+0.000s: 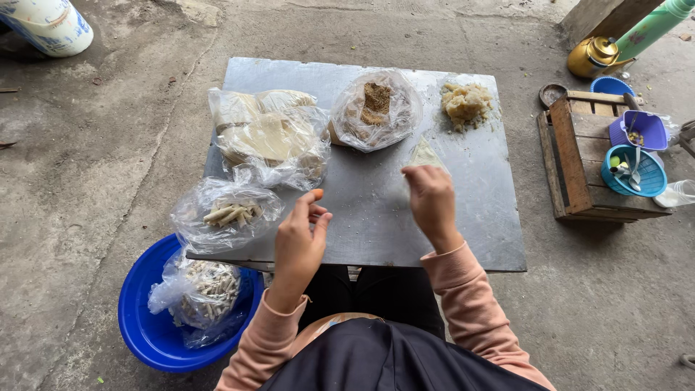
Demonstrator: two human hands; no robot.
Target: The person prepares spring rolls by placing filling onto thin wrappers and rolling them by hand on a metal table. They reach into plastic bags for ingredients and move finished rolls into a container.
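My left hand (pixel 299 239) hovers over the near left part of a grey metal board (pixel 376 210), fingers pinched together on something too small to make out. My right hand (pixel 432 199) is loosely closed above the board's middle, just in front of a pale triangular wrapper (pixel 426 154) lying flat on the board. Next to my left hand a clear bag of thin pale rolled sticks (pixel 228 213) lies on the board's left edge. Farther back sit a bag of flat pale sheets (pixel 269 134), a bag of brown filling (pixel 375 105) and a heap of pale crumbly stuff (pixel 467 103).
A blue basin (pixel 156 329) with a bag of rolled sticks stands on the concrete floor at lower left. At right is a wooden crate (pixel 575 163) with a blue basket (pixel 641 174), a purple tub (pixel 641 129) and a brass kettle (pixel 594 56). A white sack (pixel 51 25) lies top left.
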